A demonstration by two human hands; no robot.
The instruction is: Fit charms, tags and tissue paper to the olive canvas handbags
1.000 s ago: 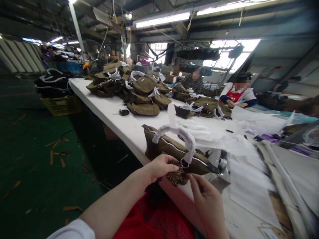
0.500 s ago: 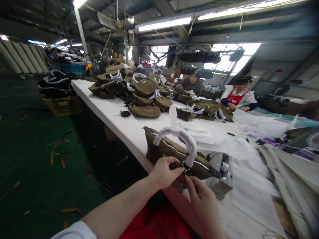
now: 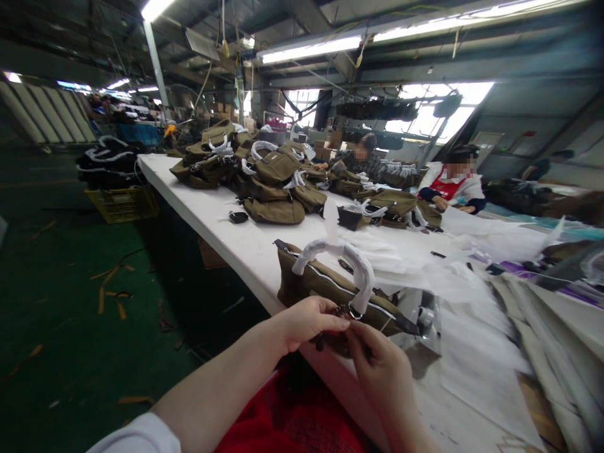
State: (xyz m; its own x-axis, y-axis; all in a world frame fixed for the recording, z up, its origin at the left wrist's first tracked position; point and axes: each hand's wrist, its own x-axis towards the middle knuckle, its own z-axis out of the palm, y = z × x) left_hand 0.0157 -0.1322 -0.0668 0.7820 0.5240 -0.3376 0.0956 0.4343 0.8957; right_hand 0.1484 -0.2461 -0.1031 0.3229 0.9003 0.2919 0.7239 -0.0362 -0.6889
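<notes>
An olive-green handbag (image 3: 325, 284) with a silver zip stands at the table's near edge. Its arched handle (image 3: 363, 274) is wrapped in white material and ends in a metal ring (image 3: 355, 313). Beside that ring, my left hand (image 3: 309, 324) pinches a dark brown patterned piece (image 3: 340, 311), whose kind I cannot make out. My right hand (image 3: 384, 362) is closed at the same spot, thumb and finger meeting just below the ring. The fingers hide most of the piece, so what exactly the right fingertips grip is unclear.
On the white table (image 3: 212, 226), a heap of olive bags (image 3: 274, 170) lies farther back. White sheets (image 3: 472, 327) spread to the right. A yellow crate (image 3: 123, 204) with black bags stands on the green floor. Two people work across the table, one in a red apron (image 3: 444, 184).
The patterned piece, which hung spread below the ring, is now gathered and mostly covered by my fingers. My hands have drawn closer together; the bag stays in place.
</notes>
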